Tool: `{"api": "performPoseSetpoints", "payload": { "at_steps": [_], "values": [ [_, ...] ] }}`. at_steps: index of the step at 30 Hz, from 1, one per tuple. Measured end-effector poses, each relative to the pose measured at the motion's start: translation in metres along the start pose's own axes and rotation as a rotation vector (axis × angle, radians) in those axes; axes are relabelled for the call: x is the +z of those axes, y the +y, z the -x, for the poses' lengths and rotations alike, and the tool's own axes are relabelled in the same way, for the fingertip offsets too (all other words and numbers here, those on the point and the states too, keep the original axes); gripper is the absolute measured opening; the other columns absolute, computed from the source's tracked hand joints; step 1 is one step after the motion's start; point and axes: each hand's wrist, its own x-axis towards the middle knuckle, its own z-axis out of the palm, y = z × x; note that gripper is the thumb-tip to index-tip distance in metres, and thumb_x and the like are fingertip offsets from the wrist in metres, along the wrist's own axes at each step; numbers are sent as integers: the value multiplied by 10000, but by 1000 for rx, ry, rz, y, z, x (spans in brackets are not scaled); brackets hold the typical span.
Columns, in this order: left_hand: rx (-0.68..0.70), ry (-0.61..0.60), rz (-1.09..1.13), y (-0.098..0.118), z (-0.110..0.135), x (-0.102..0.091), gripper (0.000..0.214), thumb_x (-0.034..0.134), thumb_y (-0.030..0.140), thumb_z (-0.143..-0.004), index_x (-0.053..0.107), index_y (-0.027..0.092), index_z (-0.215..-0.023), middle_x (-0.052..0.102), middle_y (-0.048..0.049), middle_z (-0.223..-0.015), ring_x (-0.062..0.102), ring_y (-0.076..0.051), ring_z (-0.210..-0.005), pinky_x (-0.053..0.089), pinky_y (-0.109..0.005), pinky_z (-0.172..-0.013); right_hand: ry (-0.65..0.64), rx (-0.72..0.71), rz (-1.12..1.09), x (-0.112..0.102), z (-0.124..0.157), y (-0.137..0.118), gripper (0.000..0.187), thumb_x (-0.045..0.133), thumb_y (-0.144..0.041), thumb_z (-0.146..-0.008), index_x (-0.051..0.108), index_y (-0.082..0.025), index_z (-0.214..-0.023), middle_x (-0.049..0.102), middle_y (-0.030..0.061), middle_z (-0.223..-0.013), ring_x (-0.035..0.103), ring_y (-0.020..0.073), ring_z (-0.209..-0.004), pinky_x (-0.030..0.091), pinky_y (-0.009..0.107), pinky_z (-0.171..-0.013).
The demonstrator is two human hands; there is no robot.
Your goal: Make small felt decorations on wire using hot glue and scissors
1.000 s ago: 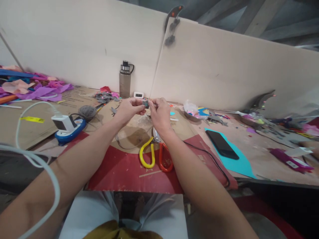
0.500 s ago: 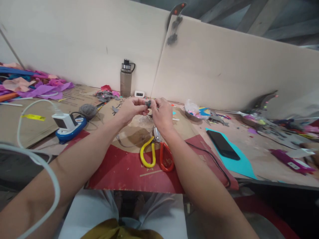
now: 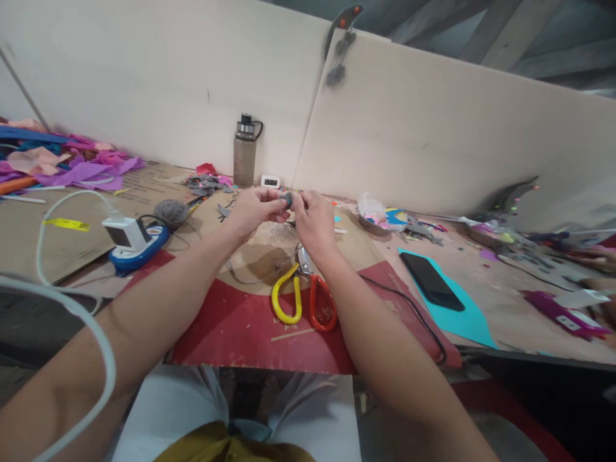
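My left hand [image 3: 258, 208] and my right hand [image 3: 314, 221] meet over the middle of the work mat, fingertips close together. Between them is a small dark grey piece [image 3: 288, 199], pinched by the fingers of both hands; its exact kind is too small to tell. Below my right hand lie scissors [image 3: 287, 301] with one yellow and one red handle, their blades partly hidden by that hand and wrist. The red and tan paper mat [image 3: 231, 333] spreads under both forearms.
At the back stand a water bottle [image 3: 245, 157] and a small white digital display [image 3: 270, 182]. Left are a grey yarn ball [image 3: 172, 213], a charger on a blue power strip [image 3: 137, 250] and coloured scraps [image 3: 62, 157]. Right are a phone [image 3: 430, 280] on turquoise sheet and a bowl [image 3: 374, 226].
The small grey piece has turned slightly between my fingertips and shows a little more. Both hands stay in nearly the same place; the whole view has shifted slightly.
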Motion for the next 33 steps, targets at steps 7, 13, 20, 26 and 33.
{"api": "performPoseSetpoints", "payload": {
  "at_steps": [7,13,20,26,33],
  "values": [
    [29,-14,17,2,1,1,147,718,242,-672,655,121,-728,634,-35,-669,558,-81,-537,501,-250,-590,-2,6,10,-1,1,-3,342,385,-353,-916,538,-200,-650,544,27,-675,467,158,-656,341,297,-674],
    [22,15,-6,3,2,4,85,670,196,-679,610,140,-657,599,-13,-593,528,-79,-499,475,-245,-561,-23,-7,-26,-1,3,-7,340,384,-354,-922,540,-201,-661,548,29,-689,471,163,-671,343,306,-683],
    [24,5,9,2,1,3,139,648,206,-705,585,145,-596,570,-10,-543,507,-76,-466,441,-237,-524,-23,9,-86,1,4,-6,335,434,-391,-905,482,-206,-629,528,17,-669,469,158,-690,338,292,-685],
    [-34,-68,128,5,2,3,97,692,199,-684,630,127,-665,608,-20,-612,552,-75,-519,475,-225,-565,45,76,-198,-1,4,-3,220,483,-413,-871,534,-207,-813,571,-2,-729,490,137,-677,350,270,-669],
    [-125,-194,105,6,-1,-7,196,721,280,-699,696,130,-822,692,-84,-802,651,-137,-705,517,-264,-652,23,146,-266,-9,-1,7,262,482,-397,-858,559,-179,-737,601,5,-708,511,128,-662,373,264,-667]
  ]
}}
